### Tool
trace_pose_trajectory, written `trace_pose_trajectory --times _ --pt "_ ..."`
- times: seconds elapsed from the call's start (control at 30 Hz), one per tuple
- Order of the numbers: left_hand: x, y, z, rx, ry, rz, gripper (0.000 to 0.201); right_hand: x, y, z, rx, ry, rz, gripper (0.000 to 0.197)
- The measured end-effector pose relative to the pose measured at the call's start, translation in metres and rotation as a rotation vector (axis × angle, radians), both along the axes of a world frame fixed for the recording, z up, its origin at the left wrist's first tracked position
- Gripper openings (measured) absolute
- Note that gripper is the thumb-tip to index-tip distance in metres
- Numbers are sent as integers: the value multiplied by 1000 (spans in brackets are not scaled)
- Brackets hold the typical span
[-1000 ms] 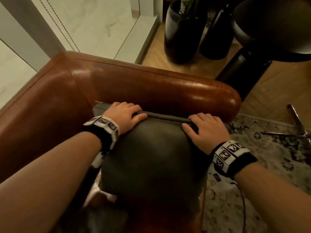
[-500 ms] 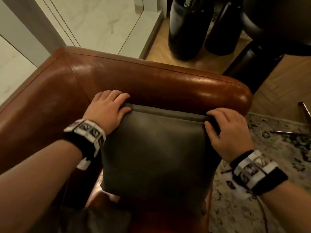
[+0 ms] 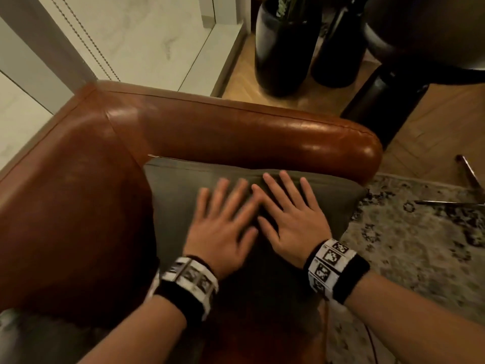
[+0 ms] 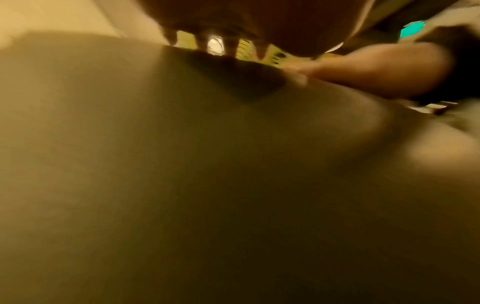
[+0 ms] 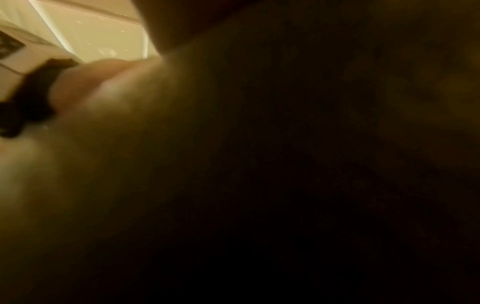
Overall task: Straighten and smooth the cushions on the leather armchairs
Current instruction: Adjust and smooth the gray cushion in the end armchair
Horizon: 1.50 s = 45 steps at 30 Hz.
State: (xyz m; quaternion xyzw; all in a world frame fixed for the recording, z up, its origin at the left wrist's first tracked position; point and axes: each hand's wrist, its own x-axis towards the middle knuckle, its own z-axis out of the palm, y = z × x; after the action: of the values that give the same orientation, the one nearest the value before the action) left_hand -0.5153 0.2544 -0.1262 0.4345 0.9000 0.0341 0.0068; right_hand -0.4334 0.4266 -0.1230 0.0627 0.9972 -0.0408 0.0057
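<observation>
A dark grey-green leather cushion leans inside the brown leather armchair, its top edge against the padded arm. Both my hands lie flat on the cushion's face, side by side, fingers straight and spread. My left hand is left of centre and motion-blurred. My right hand touches it at the fingers. In the left wrist view the cushion fills the frame, with my left fingertips at the top and my right hand beside them. The right wrist view is dark; only my left hand shows at its left.
Two tall black vases stand on the wood floor behind the chair. A dark round table base stands to their right. A patterned rug and metal legs lie right of the chair. A white wall with a bead chain is at the left.
Both hands have let go of the cushion's top corners and come together on the middle of its face, now flat. The cushion sits lower in the chair.
</observation>
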Motion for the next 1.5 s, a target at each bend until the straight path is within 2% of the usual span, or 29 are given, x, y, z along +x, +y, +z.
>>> trace_pose_trajectory --times 0.03,0.07,0.1,0.23,0.3,0.37,0.43,0.5,0.57,0.67,0.73,0.77,0.9,1.0,1.07,1.13,1.23,1.3,1.4,1.5 --pt "7 4 -5 -56 12 -113 67 1 3 -2 3 -18 6 61" --pt "1 3 -8 -88 23 -152 67 4 10 -3 15 -38 4 61" --pt "-13 -4 -9 -98 38 -123 66 10 21 -4 35 -44 -28 61" --pt "-76 -61 -5 -84 40 263 63 32 65 1 65 -48 -244 63" --pt "-85 -68 4 -68 -1 375 64 29 59 6 21 -30 -309 62" --pt "-68 -47 13 -57 28 262 63 22 27 13 -52 11 -289 62" --pt "-42 -20 12 -60 35 9 61 19 -17 12 -87 7 -81 62" --pt "-35 -8 6 -95 18 -120 59 19 -37 1 -54 -53 99 62" --pt "-55 -17 2 -107 20 -52 58 12 -13 -3 -5 -69 110 62" --pt "-91 -47 4 -81 -8 207 58 0 39 8 19 -76 -89 61" --pt "-102 -56 14 -85 -46 336 58 -2 47 17 21 -93 -146 59" --pt "-103 -53 19 -93 -30 338 58 -4 43 21 1 -84 -151 59" --pt "-97 -6 43 -107 -39 141 53 -38 26 38 -165 -84 -255 52" --pt "-93 33 48 -66 -148 55 46 -66 20 44 -151 -138 -244 43" --pt "-94 49 48 -119 -194 14 41 -73 22 46 -191 -161 -264 33" --pt "-97 57 48 -167 -231 13 29 -75 26 48 -256 -158 -294 26" --pt "-101 61 50 -109 -290 61 17 -71 26 54 -251 -134 -274 26" --pt "-97 57 47 -101 -244 39 21 -63 17 55 -170 -103 -223 33" --pt "-72 35 38 -66 -50 -79 45 -30 -20 47 -104 35 -95 53" --pt "-59 -1 22 -111 -41 -187 57 11 -49 20 -152 -42 110 66"
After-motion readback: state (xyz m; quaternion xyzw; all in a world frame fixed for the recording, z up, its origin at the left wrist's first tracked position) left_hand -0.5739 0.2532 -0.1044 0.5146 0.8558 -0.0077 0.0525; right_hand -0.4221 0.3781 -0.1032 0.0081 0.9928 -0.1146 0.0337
